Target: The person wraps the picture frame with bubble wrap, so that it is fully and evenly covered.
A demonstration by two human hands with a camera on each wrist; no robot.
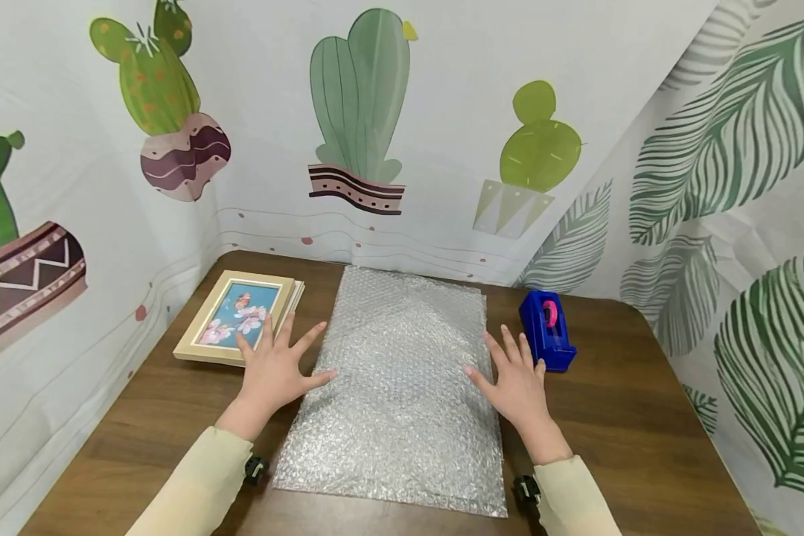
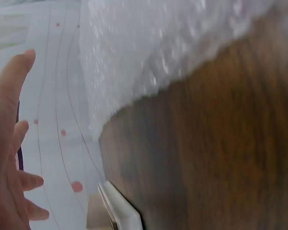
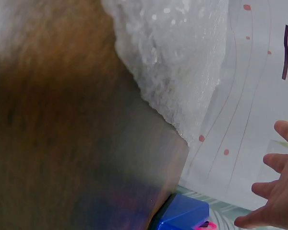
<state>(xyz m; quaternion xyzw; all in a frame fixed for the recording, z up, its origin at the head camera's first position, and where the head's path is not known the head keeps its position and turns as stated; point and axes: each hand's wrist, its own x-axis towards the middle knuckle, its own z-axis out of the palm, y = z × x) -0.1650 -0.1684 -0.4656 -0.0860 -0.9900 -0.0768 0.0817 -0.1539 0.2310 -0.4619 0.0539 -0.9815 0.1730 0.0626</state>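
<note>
Bubble wrap (image 1: 402,402) lies on the desk (image 1: 630,417) between the left hand (image 1: 272,376) and right hand (image 1: 517,388), central presumably so both can reach it; all visible fingers are spread wide, gripping nothing. I take the picture frame (image 1: 237,309) and blue tape dispenser (image 1: 554,344) to be parked either side for reach. Left fingers hide part of the frame, and I can't tell whether either hand touches the wrap.

Glossy, bumpy plastic bubble wrap (image 1: 402,387)

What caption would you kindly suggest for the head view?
Bubble wrap lies between a picture frame and a tape dispenser, left hand and right hand spread nearby.
</note>
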